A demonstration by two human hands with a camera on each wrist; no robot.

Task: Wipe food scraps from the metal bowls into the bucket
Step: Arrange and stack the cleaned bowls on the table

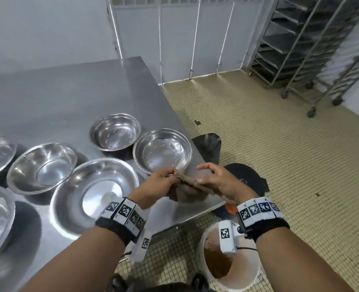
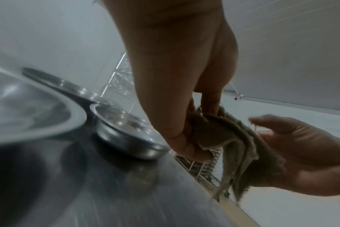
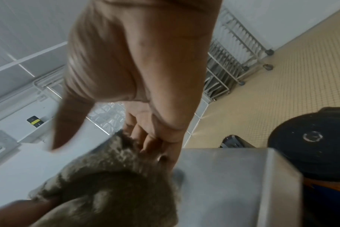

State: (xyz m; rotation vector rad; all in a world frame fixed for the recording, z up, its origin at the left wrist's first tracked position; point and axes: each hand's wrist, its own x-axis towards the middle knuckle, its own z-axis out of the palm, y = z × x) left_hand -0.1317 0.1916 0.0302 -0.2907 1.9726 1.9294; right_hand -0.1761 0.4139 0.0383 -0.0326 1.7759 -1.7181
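Observation:
Several shiny metal bowls stand on the steel table [image 1: 69,91]; the nearest to my hands are a shallow bowl [image 1: 161,151] and a wide bowl [image 1: 94,188]. Over the table's near right corner both hands handle a frayed brown cloth [image 1: 192,184]. My left hand [image 1: 163,184] pinches one edge of the cloth [image 2: 235,141] between thumb and fingers. My right hand [image 1: 218,182] is spread, and the cloth lies across its palm [image 2: 305,153]. A white bucket [image 1: 246,270] with brown scraps [image 1: 216,264] stands on the floor below my right wrist.
A black bin [image 1: 208,146] and a round black lid [image 1: 248,175] sit on the tiled floor beside the table's right edge. Wheeled tray racks [image 1: 321,49] stand at the far right wall. More bowls [image 1: 41,167] fill the table's left side.

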